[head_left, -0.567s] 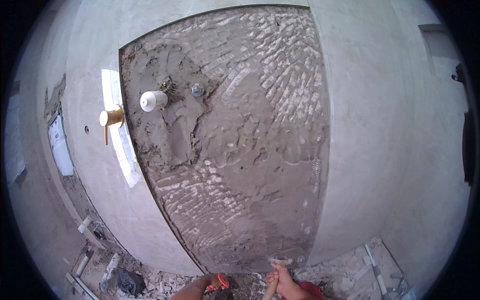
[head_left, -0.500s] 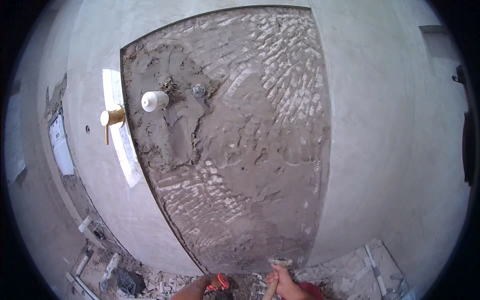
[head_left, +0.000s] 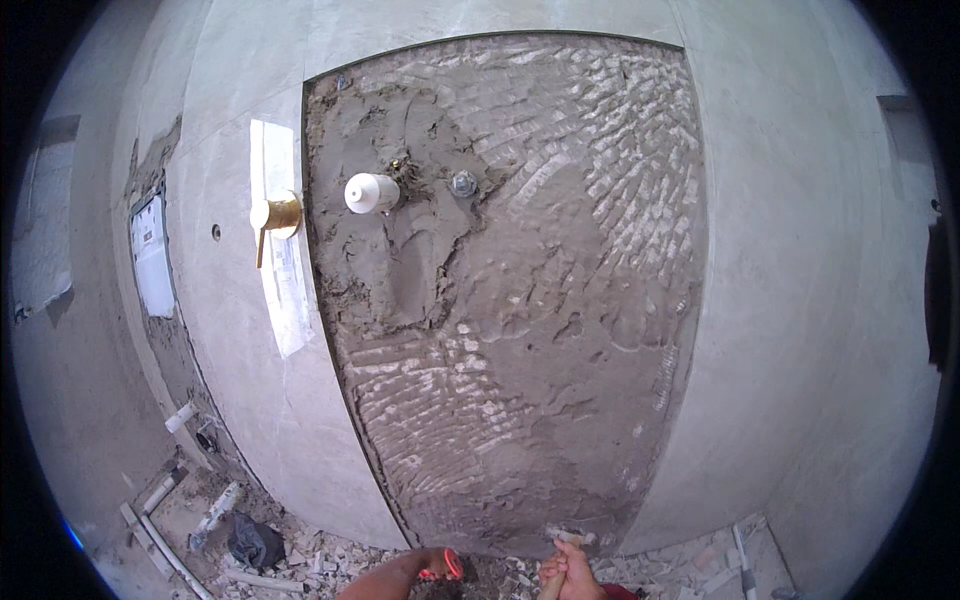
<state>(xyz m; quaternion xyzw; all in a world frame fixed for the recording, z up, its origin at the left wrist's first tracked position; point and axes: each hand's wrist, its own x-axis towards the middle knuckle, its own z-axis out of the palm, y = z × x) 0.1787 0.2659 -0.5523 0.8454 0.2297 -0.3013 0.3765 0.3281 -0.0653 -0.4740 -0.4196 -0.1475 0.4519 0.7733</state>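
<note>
At the lower edge, my left hand (head_left: 425, 562) is closed around a bright orange ring-shaped object (head_left: 453, 563); the rest of that object is hidden. To its right, my right hand (head_left: 568, 570) grips the wooden handle (head_left: 551, 587) of a tool. The tool's pale head is close to the bottom of the wall recess, too small to name. Before me is the recess of wet grey mortar (head_left: 560, 340), rough and combed into ridges at the upper right and lower left. A white pipe cap (head_left: 371, 193) and a small metal fitting (head_left: 464, 183) stick out of it.
Large grey wall tiles (head_left: 790, 300) border the recess on both sides. A gold lever valve (head_left: 275, 216) projects at left, over a clear plastic-like sheet (head_left: 284, 310). Broken rubble (head_left: 320, 565), a black bag (head_left: 255, 541) and pipes (head_left: 165, 492) lie along the floor.
The whole view has shifted, so the wall and recess appear farther right and a little lower. Both hands stay at the lower edge with the same holds.
</note>
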